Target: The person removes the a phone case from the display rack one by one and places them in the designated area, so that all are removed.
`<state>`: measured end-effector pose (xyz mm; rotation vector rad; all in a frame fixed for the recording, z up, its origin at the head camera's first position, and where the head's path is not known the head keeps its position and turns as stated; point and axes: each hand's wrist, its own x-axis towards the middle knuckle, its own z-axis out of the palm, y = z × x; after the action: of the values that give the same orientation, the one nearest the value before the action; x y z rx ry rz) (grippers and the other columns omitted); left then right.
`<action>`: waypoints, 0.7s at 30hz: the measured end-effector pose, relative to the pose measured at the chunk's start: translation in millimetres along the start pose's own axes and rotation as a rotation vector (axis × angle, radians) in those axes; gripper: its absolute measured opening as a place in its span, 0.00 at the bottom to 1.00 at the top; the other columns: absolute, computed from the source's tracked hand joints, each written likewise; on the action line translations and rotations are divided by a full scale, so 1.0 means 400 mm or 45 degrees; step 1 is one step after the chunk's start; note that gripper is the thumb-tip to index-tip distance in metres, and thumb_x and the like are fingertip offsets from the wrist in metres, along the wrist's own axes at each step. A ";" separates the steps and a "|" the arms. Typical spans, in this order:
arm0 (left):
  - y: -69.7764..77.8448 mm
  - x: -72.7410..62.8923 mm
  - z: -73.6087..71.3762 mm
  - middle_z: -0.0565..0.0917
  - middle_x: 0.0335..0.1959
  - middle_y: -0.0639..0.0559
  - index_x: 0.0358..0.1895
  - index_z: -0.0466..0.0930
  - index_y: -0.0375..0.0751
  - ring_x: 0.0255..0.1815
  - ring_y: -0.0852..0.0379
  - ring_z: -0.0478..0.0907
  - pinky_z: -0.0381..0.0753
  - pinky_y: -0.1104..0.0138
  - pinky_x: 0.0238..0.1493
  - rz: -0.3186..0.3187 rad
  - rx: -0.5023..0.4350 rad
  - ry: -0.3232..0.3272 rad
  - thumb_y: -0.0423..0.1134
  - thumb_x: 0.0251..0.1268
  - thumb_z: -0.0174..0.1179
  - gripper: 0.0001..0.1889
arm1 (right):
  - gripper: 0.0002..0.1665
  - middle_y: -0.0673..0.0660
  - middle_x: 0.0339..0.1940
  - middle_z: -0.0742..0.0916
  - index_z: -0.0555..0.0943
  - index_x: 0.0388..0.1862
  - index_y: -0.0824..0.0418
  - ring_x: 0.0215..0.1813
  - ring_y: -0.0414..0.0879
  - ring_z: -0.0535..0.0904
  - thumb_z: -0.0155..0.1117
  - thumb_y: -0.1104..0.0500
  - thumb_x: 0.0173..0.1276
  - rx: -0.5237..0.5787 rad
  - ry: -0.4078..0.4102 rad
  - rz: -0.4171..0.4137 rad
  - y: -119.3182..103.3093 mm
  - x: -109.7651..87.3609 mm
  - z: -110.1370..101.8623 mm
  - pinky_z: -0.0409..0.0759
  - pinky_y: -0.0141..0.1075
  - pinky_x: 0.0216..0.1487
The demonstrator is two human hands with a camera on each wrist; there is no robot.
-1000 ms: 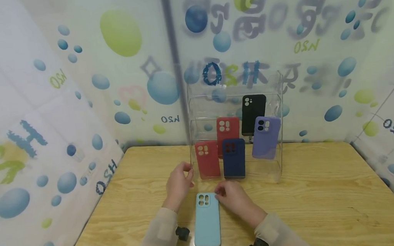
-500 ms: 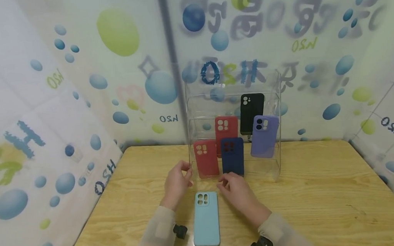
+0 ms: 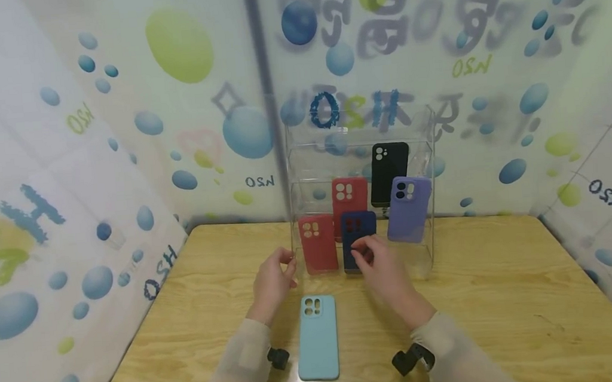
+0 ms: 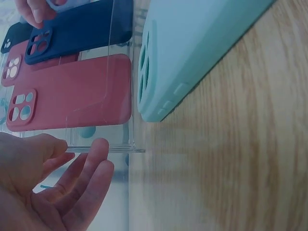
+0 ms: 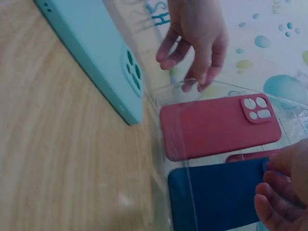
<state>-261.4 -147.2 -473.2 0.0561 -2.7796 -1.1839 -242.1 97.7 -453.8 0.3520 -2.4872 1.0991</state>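
Observation:
My left hand (image 3: 273, 280) pinches the left side edge of a clear acrylic display rack (image 4: 103, 149) between thumb and fingers. My right hand (image 3: 384, 263) is in front of the navy phone case (image 3: 351, 259), its fingers loosely bent near the camera cutout and nothing gripped. That navy case stands upright in the rack's lowest row, to the right of a red phone case (image 3: 318, 247). In the right wrist view the fingertips (image 5: 263, 190) overlap the upper end of the navy case. A light blue phone case (image 3: 318, 340) lies flat on the table between my forearms.
Higher in the rack stand a second red case (image 3: 349, 187), a black case (image 3: 389, 172) and a purple case (image 3: 409, 210). The wooden table (image 3: 508, 295) reaches back to a bubble-printed curtain wall (image 3: 196, 103). Both wrists carry small black cameras (image 3: 278, 357).
My right hand has moved from the top corner of the light blue case up and right to the navy case. The left hand stays at the rack's edge. The view has shifted slightly.

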 end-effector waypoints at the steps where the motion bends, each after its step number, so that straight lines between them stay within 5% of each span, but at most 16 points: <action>1: 0.000 0.001 0.000 0.88 0.51 0.50 0.51 0.81 0.47 0.19 0.62 0.82 0.72 0.66 0.24 0.001 0.002 -0.001 0.40 0.76 0.61 0.07 | 0.05 0.53 0.35 0.85 0.86 0.45 0.60 0.32 0.40 0.79 0.69 0.62 0.72 0.002 0.020 -0.014 0.002 0.008 -0.007 0.80 0.33 0.34; 12: -0.005 -0.001 0.007 0.88 0.51 0.48 0.51 0.80 0.46 0.20 0.59 0.84 0.73 0.66 0.24 -0.001 0.003 -0.007 0.40 0.76 0.61 0.07 | 0.08 0.58 0.41 0.86 0.87 0.45 0.63 0.35 0.48 0.84 0.72 0.65 0.68 0.106 0.193 -0.005 0.023 0.058 -0.045 0.82 0.34 0.34; 21: -0.004 0.000 0.001 0.88 0.51 0.48 0.51 0.80 0.46 0.19 0.61 0.83 0.72 0.66 0.21 0.025 0.035 0.012 0.40 0.76 0.61 0.07 | 0.17 0.62 0.50 0.83 0.84 0.55 0.63 0.40 0.55 0.84 0.71 0.65 0.68 0.011 0.270 0.017 0.019 0.090 -0.071 0.81 0.42 0.37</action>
<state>-261.5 -147.8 -474.6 0.0368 -2.7822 -1.1382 -269.6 121.7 -425.2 0.2098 -2.3020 1.0925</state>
